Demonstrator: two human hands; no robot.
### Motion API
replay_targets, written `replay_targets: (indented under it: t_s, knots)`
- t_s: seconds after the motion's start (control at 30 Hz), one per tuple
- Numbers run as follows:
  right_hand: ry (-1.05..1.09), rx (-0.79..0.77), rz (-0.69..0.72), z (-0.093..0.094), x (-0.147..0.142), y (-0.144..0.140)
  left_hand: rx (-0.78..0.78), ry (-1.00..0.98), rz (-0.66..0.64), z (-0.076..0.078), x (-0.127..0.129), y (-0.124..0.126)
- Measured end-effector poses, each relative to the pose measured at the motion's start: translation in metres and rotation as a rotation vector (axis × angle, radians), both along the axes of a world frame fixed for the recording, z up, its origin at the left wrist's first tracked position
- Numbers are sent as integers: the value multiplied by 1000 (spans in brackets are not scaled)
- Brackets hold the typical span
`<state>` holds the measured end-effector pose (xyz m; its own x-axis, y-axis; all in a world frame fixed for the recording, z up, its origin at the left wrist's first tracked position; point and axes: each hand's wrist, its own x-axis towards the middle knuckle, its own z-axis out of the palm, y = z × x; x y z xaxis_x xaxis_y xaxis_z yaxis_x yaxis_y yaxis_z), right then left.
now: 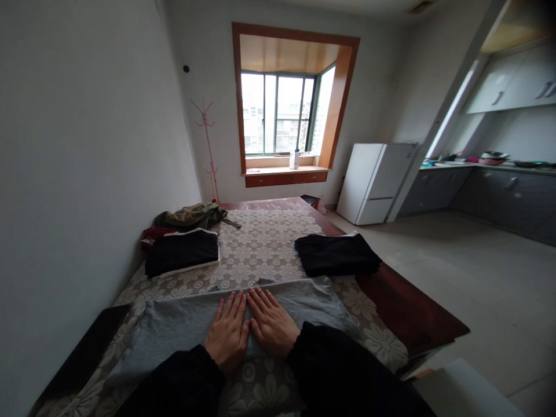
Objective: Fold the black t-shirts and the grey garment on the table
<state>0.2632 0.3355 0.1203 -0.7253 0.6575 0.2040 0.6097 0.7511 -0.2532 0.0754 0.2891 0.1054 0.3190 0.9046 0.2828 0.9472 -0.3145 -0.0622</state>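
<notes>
**A:** Since both palms are down flat, what's actually under them?

**B:** A grey garment (182, 327), spread across the flower-patterned cloth (260, 243) on the desk. Going left to right: the left hand (226, 331) lies flat on the grey fabric, fingers straight and held close together, pinching nothing. Right beside it, the right hand (271, 322) does the same, palm down, fingers only a little fanned. The two nearly touch along the forefingers.

**A:** So no real grip on the cloth?

**B:** Nope, both hands are just pressing. The garment's long axis runs left-right, straight across in front of the person, and the hands sit near its middle. More of the grey stretches out to the left of the left hand than to the right of the right hand, at least as far as I can see. The near edge looks like it's hidden under the dark sleeves.

**A:** Anything else around?

**B:** Beyond and left of the left hand there's a folded dark pile with a white edge (182, 252), and farther back an olive heap of clothes (191, 216). Beyond and right of the right hand lies a folded black garment (336, 253), well apart from the fingers. Neither hand is clearly nearer to anything; each has its own half of the grey piece.
</notes>
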Motion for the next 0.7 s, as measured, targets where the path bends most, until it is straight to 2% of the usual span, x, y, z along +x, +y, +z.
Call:
replay_targets:
  t_s: [0.7]
  knots:
    - [8,3,-7,3,4,-1,-47,-46,-2,1,-6,0]
